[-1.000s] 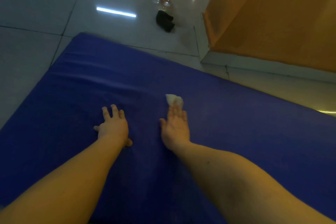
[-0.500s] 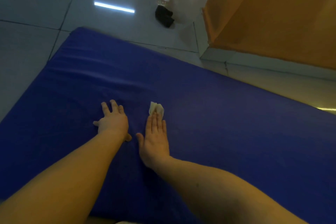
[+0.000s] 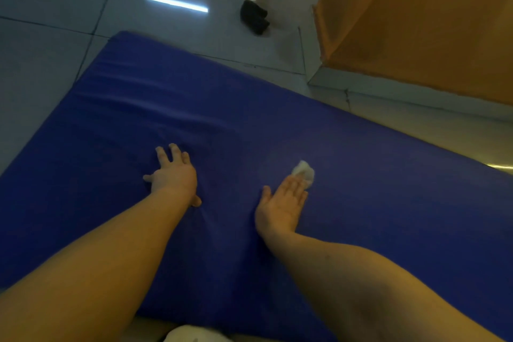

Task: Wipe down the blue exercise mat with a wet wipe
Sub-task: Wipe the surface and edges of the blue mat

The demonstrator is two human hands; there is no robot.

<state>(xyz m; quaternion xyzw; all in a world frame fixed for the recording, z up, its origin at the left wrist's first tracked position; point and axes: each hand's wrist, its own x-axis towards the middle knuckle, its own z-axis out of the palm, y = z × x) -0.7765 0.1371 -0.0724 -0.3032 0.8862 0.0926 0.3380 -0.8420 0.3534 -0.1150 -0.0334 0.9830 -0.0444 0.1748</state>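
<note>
Both hands lay flat, the left [image 3: 174, 175] bracing the mat [image 3: 388, 175], the right [image 3: 283, 203] pressing a wipe [image 3: 304, 172] mid-mat; wiping seemed underway, progress unclear.

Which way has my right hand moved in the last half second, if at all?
Yes. The right hand slid the wipe rightward across the mat, away from the planted left hand.
</note>
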